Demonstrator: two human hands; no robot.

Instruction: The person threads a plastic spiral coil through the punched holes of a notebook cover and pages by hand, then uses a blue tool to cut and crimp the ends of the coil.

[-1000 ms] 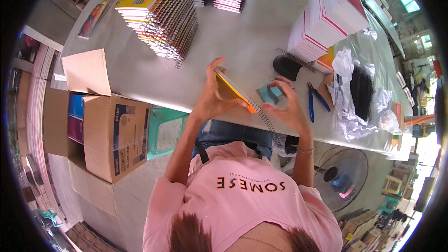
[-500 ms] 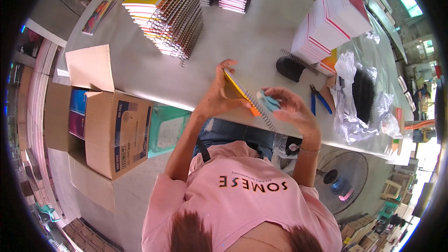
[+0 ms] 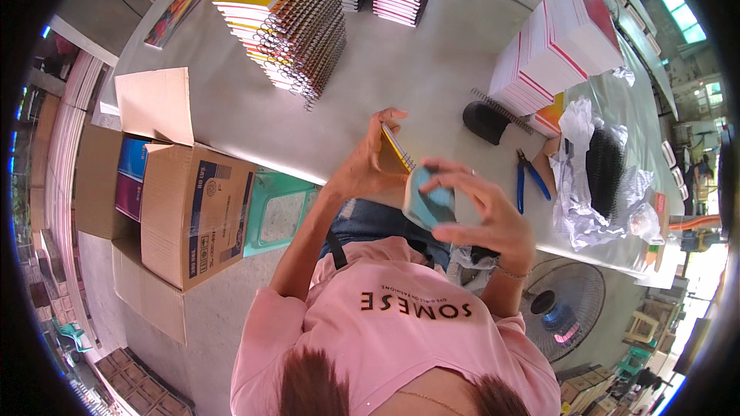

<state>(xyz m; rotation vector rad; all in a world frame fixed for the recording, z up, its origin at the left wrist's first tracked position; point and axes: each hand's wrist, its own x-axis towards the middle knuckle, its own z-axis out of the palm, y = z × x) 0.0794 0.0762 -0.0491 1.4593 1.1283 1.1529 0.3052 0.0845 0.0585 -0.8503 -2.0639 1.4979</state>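
My left hand (image 3: 362, 168) grips a yellow-covered notebook (image 3: 395, 145) on edge, thumb on one side and fingers on the other, just over the table's near edge. A wire coil runs along the notebook's spine. My right hand (image 3: 493, 219) is closed on a light-blue, rounded pad (image 3: 428, 202) with a pale edge; its exact kind is unclear. The pad stands in front of the coil's near end and hides it. Beyond, on the table (image 3: 408, 69), rises a tall stack of yellow spiral notebooks (image 3: 297, 31).
To the right lie a black rounded object (image 3: 484, 122), blue-handled pliers (image 3: 532, 181) and crumpled plastic (image 3: 574, 212) around black coils. White book blocks (image 3: 551, 38) stand behind them. At left are an open carton (image 3: 204, 219) and a green stool (image 3: 266, 243). A fan (image 3: 574, 308) stands at lower right.
My right hand has brought the blue pad nearer to me and turned it, so that it now covers the coil's near end. The left hand still holds the notebook.
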